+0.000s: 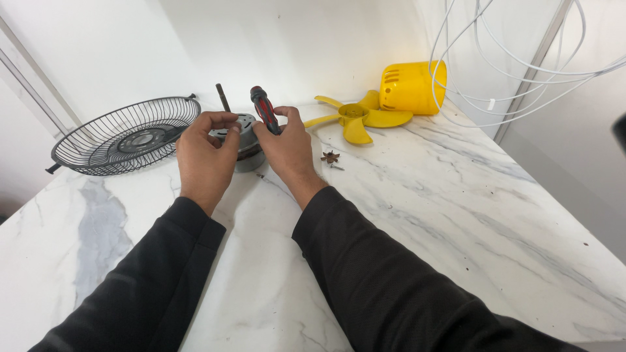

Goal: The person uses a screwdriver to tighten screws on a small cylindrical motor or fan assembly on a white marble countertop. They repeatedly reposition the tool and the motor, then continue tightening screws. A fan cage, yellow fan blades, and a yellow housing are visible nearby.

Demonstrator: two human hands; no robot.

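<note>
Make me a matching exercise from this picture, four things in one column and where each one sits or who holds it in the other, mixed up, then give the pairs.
Things:
1. wire fan guard
2. screwdriver
3. yellow fan blade
4. grey motor

Places:
A. gripped in the right hand
B. flat on the marble counter, beside the yellow housing
C. at the far left of the counter, tilted
D. between both hands, steadied by the left hand

Pairs: 1-C, 2-A, 3-B, 4-D
</note>
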